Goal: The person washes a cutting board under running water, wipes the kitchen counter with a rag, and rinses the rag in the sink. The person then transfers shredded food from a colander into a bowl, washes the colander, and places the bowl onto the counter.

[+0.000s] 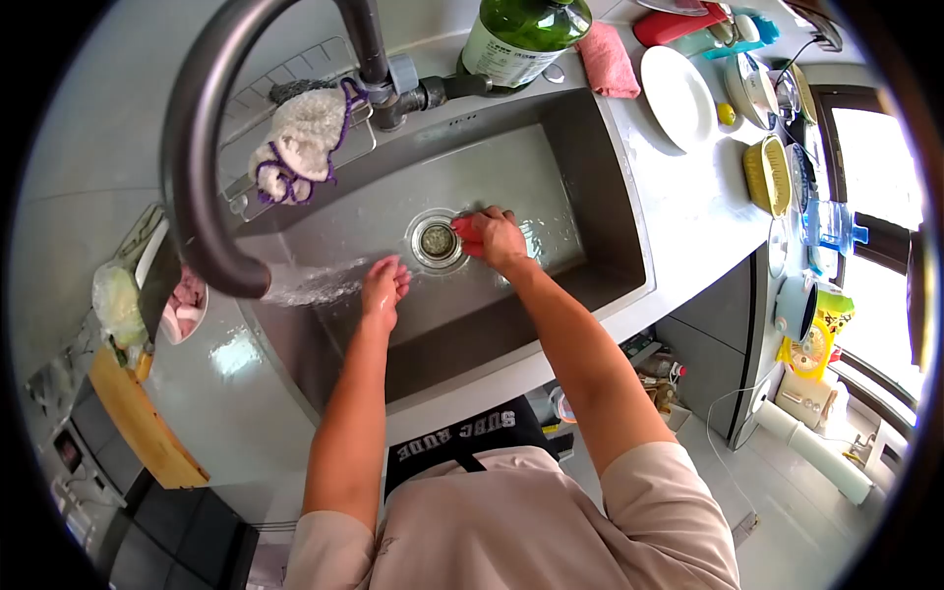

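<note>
My right hand (pixel 497 239) is closed around a small red thing (pixel 466 234) beside the drain strainer (pixel 437 242); the fingers cover part of it, so its kind cannot be made out. Left of the drain, my left hand (pixel 383 287) is wet, with its fingers loosely bent and apart and nothing visible in them. A stream of water (pixel 313 283) runs from the dark faucet (pixel 211 236) toward this hand. Both hands are inside the grey sink (pixel 600 172), above its wet bottom.
A white cloth with purple trim (pixel 307 138) hangs on a wire rack behind the sink. At the back stand a green bottle (pixel 516 49) and a pink cloth (pixel 608 59). A white plate (pixel 678 98) and yellow basket (pixel 767 177) lie right; a bowl of pink meat (pixel 185 305) sits left.
</note>
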The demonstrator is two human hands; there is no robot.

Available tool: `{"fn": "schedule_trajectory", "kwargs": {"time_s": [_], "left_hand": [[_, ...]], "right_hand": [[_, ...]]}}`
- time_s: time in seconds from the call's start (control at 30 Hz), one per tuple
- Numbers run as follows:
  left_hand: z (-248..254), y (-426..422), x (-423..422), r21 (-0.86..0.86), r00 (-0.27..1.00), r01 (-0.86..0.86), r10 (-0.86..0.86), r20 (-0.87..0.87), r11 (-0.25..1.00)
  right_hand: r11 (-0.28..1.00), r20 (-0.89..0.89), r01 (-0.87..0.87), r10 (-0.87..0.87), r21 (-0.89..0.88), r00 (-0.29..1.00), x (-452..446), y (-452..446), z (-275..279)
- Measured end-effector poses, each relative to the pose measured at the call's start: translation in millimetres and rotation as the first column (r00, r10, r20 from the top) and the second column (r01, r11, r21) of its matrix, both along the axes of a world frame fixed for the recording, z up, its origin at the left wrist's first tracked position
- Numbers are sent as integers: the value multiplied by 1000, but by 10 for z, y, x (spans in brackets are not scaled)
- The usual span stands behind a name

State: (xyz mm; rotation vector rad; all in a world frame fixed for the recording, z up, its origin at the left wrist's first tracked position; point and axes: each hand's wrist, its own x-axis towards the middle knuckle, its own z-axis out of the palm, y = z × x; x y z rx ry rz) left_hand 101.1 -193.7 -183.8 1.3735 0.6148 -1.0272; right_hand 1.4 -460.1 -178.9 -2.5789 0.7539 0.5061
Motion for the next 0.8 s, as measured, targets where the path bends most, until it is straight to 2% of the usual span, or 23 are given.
{"fn": "schedule_trajectory", "kwargs": {"time_s": [0.03, 0.1, 0.13, 0.17, 0.2, 0.23, 0.3, 0.37, 0.43, 0.5, 0.53, 0.6, 0.67, 0.73, 0.8], "left_hand": [[31, 30, 26, -2, 1000, -3, 3, 2, 1000], [73, 117, 95, -34, 998, 58, -58, 26, 998], [77, 159, 121, -31, 998, 55, -54, 27, 998], [57, 191, 157, -21, 998, 39, -38, 48, 999], [37, 254, 163, -5, 998, 26, -25, 63, 1000], [30, 325, 182, 6, 998, 22, -22, 61, 1000], [68, 427, 234, 80, 992, 65, -73, 104, 995], [88, 559, 247, 123, 988, 95, -108, 106, 988], [165, 599, 270, 145, 983, 125, -143, 115, 981], [217, 643, 268, 202, 981, 149, -170, 92, 968], [244, 666, 288, 197, 982, 145, -166, 94, 969], [268, 728, 326, 155, 977, 161, -180, 116, 975], [249, 757, 374, 134, 980, 126, -145, 139, 983], [271, 797, 396, 128, 982, 82, -102, 160, 988], [408, 817, 423, 187, 967, 130, -166, 194, 974]], "right_hand": [[999, 16, 22, -23, 30, 1000, 35, 45, 141], [983, 101, 97, -82, -158, 992, -183, -295, 44], [963, 54, 171, -164, -208, 985, -314, -549, -111], [951, -50, 197, -215, -239, 975, -382, -688, 216], [911, -145, 185, -253, -369, 957, -475, -841, 127], [941, -204, 167, -233, -296, 951, -553, -938, 165], [930, -249, 205, -286, -305, 925, -480, -754, -230], [925, -519, -155, -51, -346, 853, -273, -239, -650], [980, -156, 154, -173, -123, 973, -124, 318, -872], [986, -115, 76, -59, 148, 992, 123, 601, 210], [987, -113, 73, -57, 143, 992, 71, 501, 168], [997, -56, -24, 20, -80, 998, -192, 57, 8], [979, -238, 186, -201, -82, 950, -443, -422, 167], [948, -307, -17, -86, -318, 948, -817, -610, 48], [887, -195, 137, -244, -441, 950, -962, -341, -605]]}}
